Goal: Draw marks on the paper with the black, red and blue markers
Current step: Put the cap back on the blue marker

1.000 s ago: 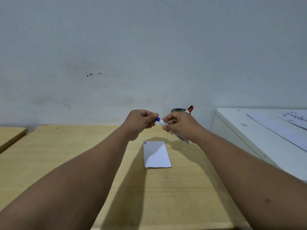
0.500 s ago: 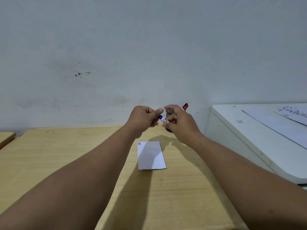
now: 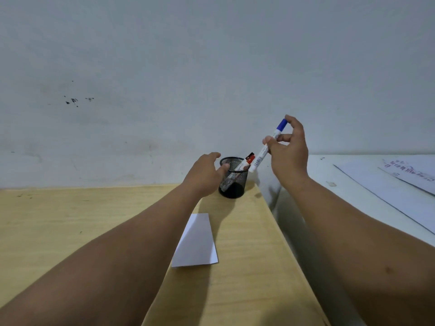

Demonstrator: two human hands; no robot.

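From the head view, my hands have parted since a second ago: right hand [image 3: 288, 151] pinches the capped blue marker [image 3: 268, 145] above the mesh cup [image 3: 233, 182], which holds the red marker [image 3: 244, 162]; left hand [image 3: 204, 174] spread, touching the cup. Paper [image 3: 196, 241] lies on the table [image 3: 70, 220].

1. The paper [image 3: 196, 241] is partly hidden: the left forearm covers its near-left side, so any marks there cannot be seen.
2. The left hand [image 3: 203, 176] covers the left wall of the mesh pen cup [image 3: 234, 184]; whether its fingers touch the cup cannot be told.
3. The red marker [image 3: 243, 164] shows only its capped top above the rim; its barrel is blurred behind the mesh.
4. Part of the barrel of the blue marker [image 3: 268, 145] is hidden behind the fingers of the right hand [image 3: 288, 152].
5. To the right of the right hand, printed sheets [image 3: 409, 175] are cut off by the frame edge, their red writing too small to read.
6. Both forearms run out of the bottom edge.
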